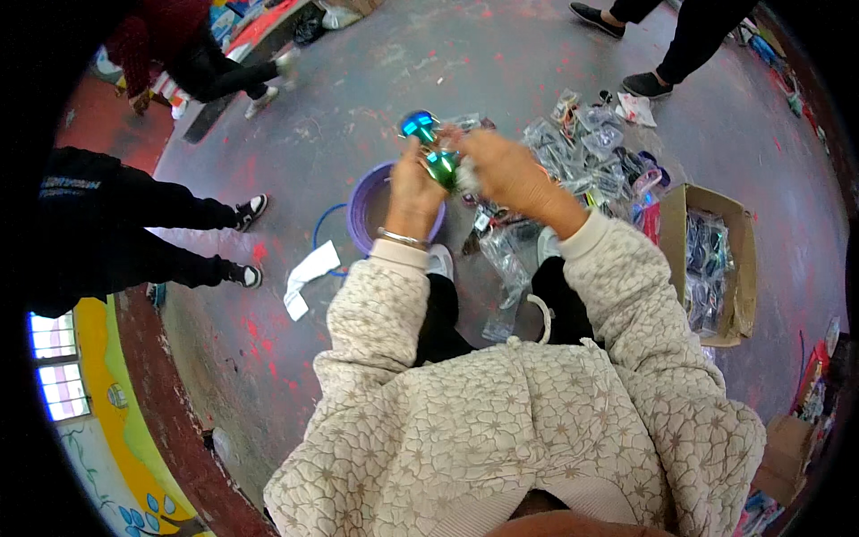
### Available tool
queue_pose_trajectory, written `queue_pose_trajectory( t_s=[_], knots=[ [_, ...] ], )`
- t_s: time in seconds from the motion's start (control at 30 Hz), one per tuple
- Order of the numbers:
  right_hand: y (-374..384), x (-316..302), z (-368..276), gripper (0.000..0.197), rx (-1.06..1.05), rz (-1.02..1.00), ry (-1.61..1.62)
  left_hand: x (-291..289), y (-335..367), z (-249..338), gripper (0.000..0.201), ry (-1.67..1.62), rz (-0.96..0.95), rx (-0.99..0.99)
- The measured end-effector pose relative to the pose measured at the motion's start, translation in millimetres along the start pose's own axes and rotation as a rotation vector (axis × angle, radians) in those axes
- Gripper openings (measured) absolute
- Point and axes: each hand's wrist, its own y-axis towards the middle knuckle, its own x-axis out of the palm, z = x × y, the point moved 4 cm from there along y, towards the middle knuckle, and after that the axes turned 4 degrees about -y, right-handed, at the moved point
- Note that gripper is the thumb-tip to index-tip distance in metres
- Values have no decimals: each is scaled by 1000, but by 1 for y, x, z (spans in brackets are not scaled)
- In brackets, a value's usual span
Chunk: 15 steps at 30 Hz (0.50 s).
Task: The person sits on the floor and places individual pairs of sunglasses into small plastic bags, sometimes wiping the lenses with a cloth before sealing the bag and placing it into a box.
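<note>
In front of me, a pair of sunglasses (442, 170) with mirrored blue and green lenses is held up above the floor. My left hand (410, 195) grips it at the left, fingers closed on the frame. At the green lens, my right hand (508, 172) is closed around a blurred white wad (467, 177), which looks like cloth or tissue. The right fingers are partly smeared by motion. Below my left hand stands a round purple tub (361, 215), partly hidden by that hand and wrist.
A heap of clear plastic packets (586, 148) lies ahead right. An open cardboard box (741, 273) of wrapped eyewear stands at the right. A white sheet (309, 279) and a blue hoop (320, 222) lie left. Other people stand at left and far right.
</note>
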Motion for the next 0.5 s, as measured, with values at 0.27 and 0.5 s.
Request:
queue_pose_trajectory(
  t_s=[0.27,0.5],
  knots=[
    [-2,-3,33,28,656,-254,612,26,-12,30,39,-57,-171,140],
    [7,-11,-16,14,157,46,-127,22,-13,20,38,-67,-173,93]
  ],
)
